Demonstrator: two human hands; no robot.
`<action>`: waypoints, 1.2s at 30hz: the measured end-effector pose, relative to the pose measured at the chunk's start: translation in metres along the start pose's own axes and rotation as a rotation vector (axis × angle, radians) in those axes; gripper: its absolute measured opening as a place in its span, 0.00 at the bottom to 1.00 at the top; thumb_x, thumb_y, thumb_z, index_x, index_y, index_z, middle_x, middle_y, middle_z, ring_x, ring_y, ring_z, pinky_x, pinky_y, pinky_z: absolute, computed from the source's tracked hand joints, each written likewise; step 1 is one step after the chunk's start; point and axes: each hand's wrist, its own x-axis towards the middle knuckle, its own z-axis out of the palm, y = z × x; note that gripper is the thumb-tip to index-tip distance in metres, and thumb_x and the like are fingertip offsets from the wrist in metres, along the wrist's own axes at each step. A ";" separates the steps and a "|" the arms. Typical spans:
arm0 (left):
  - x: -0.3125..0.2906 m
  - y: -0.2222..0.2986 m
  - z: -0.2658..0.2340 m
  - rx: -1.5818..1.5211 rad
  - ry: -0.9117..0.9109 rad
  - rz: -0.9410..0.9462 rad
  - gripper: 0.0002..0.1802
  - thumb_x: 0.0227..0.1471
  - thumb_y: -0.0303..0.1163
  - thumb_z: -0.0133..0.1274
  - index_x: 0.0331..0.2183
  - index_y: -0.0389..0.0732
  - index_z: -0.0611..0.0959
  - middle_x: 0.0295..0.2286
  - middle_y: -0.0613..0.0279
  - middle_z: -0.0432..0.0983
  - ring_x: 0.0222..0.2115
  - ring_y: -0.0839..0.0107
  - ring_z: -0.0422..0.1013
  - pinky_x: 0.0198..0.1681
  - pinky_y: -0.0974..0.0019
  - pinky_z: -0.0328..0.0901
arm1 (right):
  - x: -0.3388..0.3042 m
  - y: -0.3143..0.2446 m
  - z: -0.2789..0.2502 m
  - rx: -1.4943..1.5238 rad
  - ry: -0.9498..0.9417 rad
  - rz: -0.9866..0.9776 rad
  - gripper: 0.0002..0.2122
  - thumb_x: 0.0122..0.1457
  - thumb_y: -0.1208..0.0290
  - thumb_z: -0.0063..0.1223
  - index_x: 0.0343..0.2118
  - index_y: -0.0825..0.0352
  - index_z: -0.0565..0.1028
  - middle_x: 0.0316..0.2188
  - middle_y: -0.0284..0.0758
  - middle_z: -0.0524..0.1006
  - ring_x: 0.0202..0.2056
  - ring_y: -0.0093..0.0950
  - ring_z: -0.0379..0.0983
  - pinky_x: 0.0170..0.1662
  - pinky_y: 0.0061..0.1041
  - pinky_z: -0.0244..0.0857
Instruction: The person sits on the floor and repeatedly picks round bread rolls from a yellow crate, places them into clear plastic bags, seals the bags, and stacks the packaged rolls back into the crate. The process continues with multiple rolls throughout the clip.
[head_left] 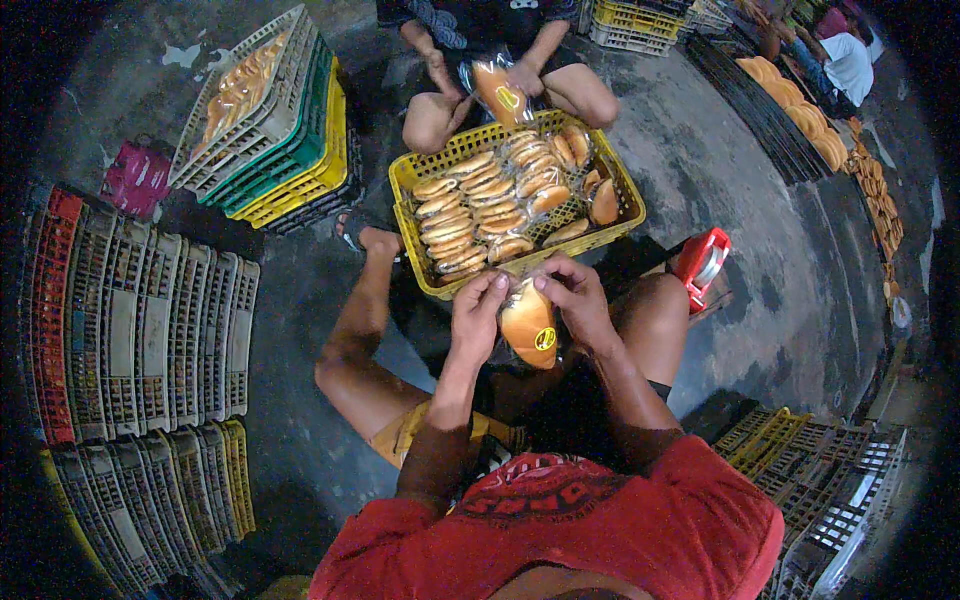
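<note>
My left hand (478, 312) and my right hand (572, 298) both pinch the top of a clear bag holding a brown bread bun (528, 322) with a yellow round sticker. The bun hangs just in front of a yellow plastic crate (412, 180) filled with rows of bagged buns. Across the crate sits another person, whose hands (447, 92) hold a second bagged bun (497, 90).
Stacked grey, green and yellow crates (270, 130) stand at the upper left, one with buns in it. Rows of upended crates (140, 330) line the left. A red tape dispenser (703, 262) lies to the right. Trays of buns (815, 125) stretch along the upper right.
</note>
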 end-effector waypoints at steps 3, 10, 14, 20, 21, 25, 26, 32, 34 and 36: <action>0.001 0.001 0.009 -0.321 -0.022 -0.131 0.09 0.60 0.29 0.49 0.39 0.34 0.79 0.33 0.65 0.75 0.34 0.79 0.69 0.41 0.73 0.64 | -0.007 0.006 -0.006 0.026 -0.001 0.042 0.05 0.55 0.73 0.58 0.31 0.70 0.77 0.30 0.29 0.76 0.35 0.19 0.70 0.41 0.21 0.64; -0.006 -0.028 0.033 0.289 0.036 0.062 0.10 0.56 0.26 0.53 0.40 0.33 0.81 0.34 0.63 0.79 0.37 0.77 0.71 0.43 0.71 0.66 | -0.021 -0.005 -0.013 -0.263 0.159 0.038 0.05 0.55 0.73 0.58 0.30 0.69 0.76 0.28 0.28 0.74 0.34 0.20 0.69 0.40 0.21 0.64; -0.009 -0.027 0.057 0.223 0.131 0.027 0.11 0.52 0.23 0.56 0.40 0.34 0.81 0.34 0.61 0.80 0.36 0.77 0.73 0.43 0.71 0.66 | -0.029 0.009 -0.017 -0.276 0.380 -0.091 0.04 0.53 0.76 0.58 0.30 0.69 0.74 0.29 0.30 0.73 0.34 0.21 0.69 0.40 0.23 0.65; -0.006 -0.018 0.081 0.136 0.269 0.142 0.08 0.51 0.21 0.57 0.35 0.33 0.76 0.29 0.59 0.79 0.31 0.75 0.73 0.37 0.72 0.66 | -0.034 0.003 -0.033 -0.515 0.290 -0.204 0.06 0.52 0.80 0.56 0.33 0.73 0.74 0.30 0.34 0.71 0.35 0.24 0.69 0.40 0.22 0.63; -0.006 -0.013 0.083 0.172 0.263 0.152 0.08 0.51 0.21 0.57 0.35 0.33 0.77 0.28 0.58 0.79 0.31 0.74 0.73 0.37 0.72 0.66 | -0.032 -0.003 -0.030 -0.503 0.302 -0.216 0.06 0.52 0.80 0.56 0.33 0.73 0.75 0.30 0.35 0.71 0.35 0.25 0.69 0.40 0.22 0.63; -0.005 -0.008 0.083 0.304 0.233 0.218 0.07 0.50 0.22 0.58 0.34 0.33 0.78 0.28 0.57 0.78 0.30 0.71 0.73 0.37 0.70 0.66 | -0.028 -0.012 -0.039 -0.659 0.215 -0.165 0.05 0.53 0.78 0.56 0.32 0.73 0.77 0.36 0.37 0.72 0.40 0.26 0.69 0.44 0.22 0.63; -0.004 -0.008 0.081 0.334 0.224 0.240 0.07 0.50 0.22 0.58 0.33 0.33 0.79 0.28 0.57 0.77 0.30 0.71 0.73 0.37 0.69 0.66 | -0.029 -0.015 -0.041 -0.651 0.215 -0.165 0.05 0.53 0.77 0.56 0.32 0.73 0.77 0.37 0.37 0.72 0.41 0.26 0.69 0.45 0.23 0.62; 0.003 -0.019 0.080 0.395 0.117 0.320 0.06 0.51 0.25 0.57 0.29 0.31 0.78 0.27 0.57 0.72 0.29 0.68 0.69 0.34 0.67 0.64 | -0.033 0.002 -0.042 -0.341 0.305 -0.168 0.05 0.56 0.75 0.54 0.31 0.72 0.76 0.42 0.36 0.71 0.44 0.25 0.67 0.48 0.25 0.60; -0.005 -0.021 0.090 0.248 0.207 0.238 0.06 0.52 0.25 0.56 0.30 0.32 0.77 0.26 0.59 0.71 0.28 0.71 0.67 0.33 0.69 0.63 | -0.031 0.006 -0.032 -0.265 0.349 -0.177 0.05 0.56 0.74 0.54 0.29 0.71 0.75 0.41 0.36 0.71 0.43 0.25 0.66 0.48 0.25 0.60; -0.016 -0.018 0.097 0.067 0.286 0.061 0.05 0.53 0.25 0.55 0.31 0.33 0.76 0.25 0.61 0.69 0.28 0.74 0.65 0.33 0.70 0.62 | -0.034 0.001 -0.029 -0.228 0.334 -0.173 0.06 0.57 0.74 0.53 0.26 0.71 0.73 0.41 0.37 0.71 0.42 0.23 0.66 0.46 0.24 0.60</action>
